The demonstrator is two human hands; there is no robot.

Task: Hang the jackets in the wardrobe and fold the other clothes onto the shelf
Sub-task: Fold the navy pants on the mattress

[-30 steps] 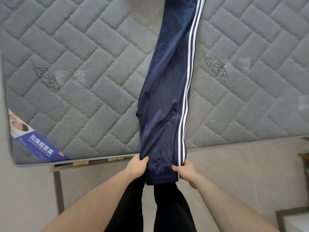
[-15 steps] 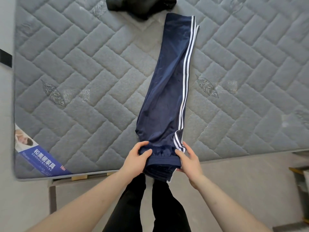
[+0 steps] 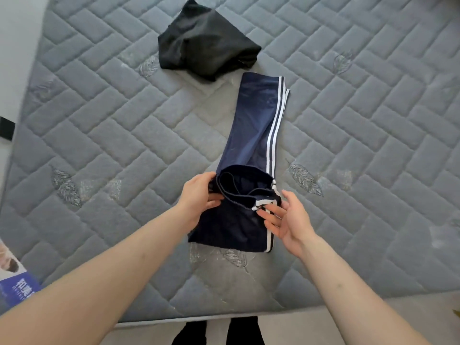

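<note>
Navy striped satin track trousers (image 3: 251,135) lie lengthwise away from us on the grey quilted mattress (image 3: 99,135).
Left hand (image 3: 199,195) pinches the folded cuff end; right hand (image 3: 286,217) spread loose, fingertips touching it.

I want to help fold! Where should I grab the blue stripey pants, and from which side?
Grab the navy track pants at the folded-over cuff end nearest you, one hand on each long edge, coming in from the sides. That end is bunched and raised off the mattress, so fingers can slip under; the rest lies flat.
</note>
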